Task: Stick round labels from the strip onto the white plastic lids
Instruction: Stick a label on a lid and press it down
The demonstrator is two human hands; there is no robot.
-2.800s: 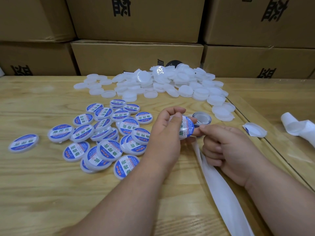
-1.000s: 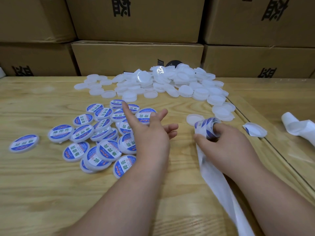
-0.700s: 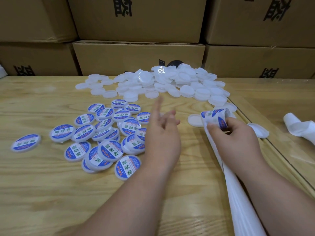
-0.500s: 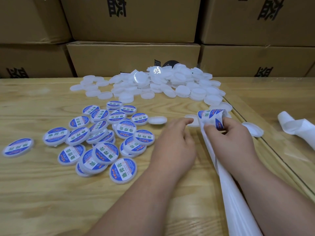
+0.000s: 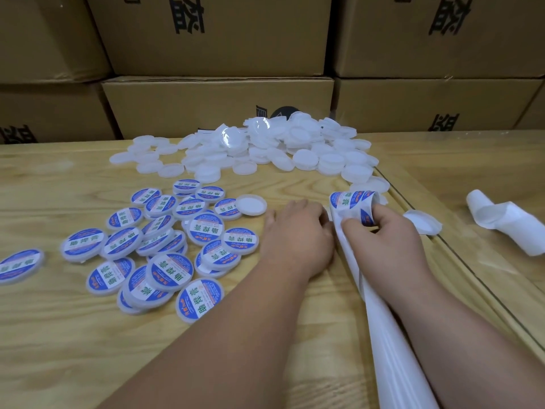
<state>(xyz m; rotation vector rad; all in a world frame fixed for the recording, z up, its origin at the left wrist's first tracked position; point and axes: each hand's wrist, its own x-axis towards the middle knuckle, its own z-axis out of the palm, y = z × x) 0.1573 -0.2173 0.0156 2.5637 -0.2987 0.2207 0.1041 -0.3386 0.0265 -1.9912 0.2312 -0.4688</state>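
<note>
Left hand [image 5: 298, 234] lies palm-down on the wooden surface [image 5: 59, 335], fingers curled loosely, tips beside the label strip [image 5: 352, 202]; whether they hold anything underneath cannot be told. Right hand [image 5: 380, 243] grips the strip's curled front end, thumb and fingers [image 5: 351, 224] pinched shut around it, blue round labels showing on the roll above the knuckles. The strip's bare white backing [image 5: 383, 335] runs down between the two forearms toward the near edge. One unlabeled lid [image 5: 251, 205] sits rim-up just left of the left hand, touching the cluster of labeled lids [image 5: 165, 246], which spreads over the left-centre of the surface, several overlapping. One labeled lid [image 5: 17, 265] lies apart at far left. Heap of plain white lids [image 5: 265, 149] sits at the back, against stacked cardboard boxes [image 5: 218, 104]. A loose white lid [image 5: 421, 221] lies just right of the right hand; a crumpled white backing scrap [image 5: 501, 222] further right, well apart. Versus half a second ago: left hand has drawn in closer to the strip, fingers now touching or nearly touching it; right hand keeps the same grip on the roll; the rim-up lid stays where it was.
</note>
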